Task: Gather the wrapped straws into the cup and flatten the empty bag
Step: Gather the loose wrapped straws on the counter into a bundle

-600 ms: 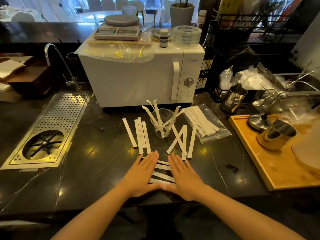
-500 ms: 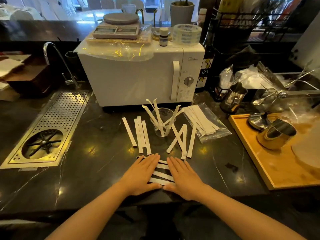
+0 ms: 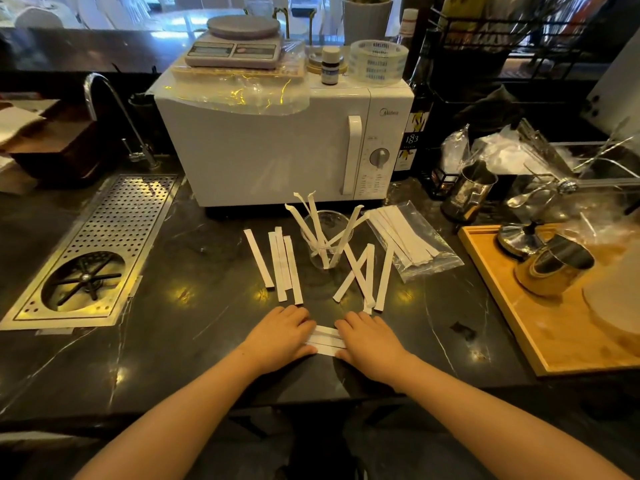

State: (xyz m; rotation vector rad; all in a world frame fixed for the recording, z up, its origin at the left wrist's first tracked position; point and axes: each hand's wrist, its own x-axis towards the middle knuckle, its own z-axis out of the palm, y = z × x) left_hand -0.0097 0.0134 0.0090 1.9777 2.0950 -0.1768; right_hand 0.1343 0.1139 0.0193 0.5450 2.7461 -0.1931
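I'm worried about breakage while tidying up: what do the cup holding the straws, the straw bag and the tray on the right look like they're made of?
The cup looks like clear glass or hard plastic; the straws show through it. The straw bag is thin clear plastic film, glossy and wrinkled. The tray looks like pale wood or bamboo, matte, with visible grain.

Tabletop [image 3: 207, 317] showing black w/ thin white marble veining. Wrapped straws [image 3: 287, 268] looking plain white. Cup [image 3: 327, 237] & bag [image 3: 420, 251] appearing clear. Microwave [image 3: 277, 154] showing white. Tray [image 3: 540, 327] glowing orange-tan wood. Drain grate [image 3: 114, 237] gleaming silver, dotted w/ rows of small holes.
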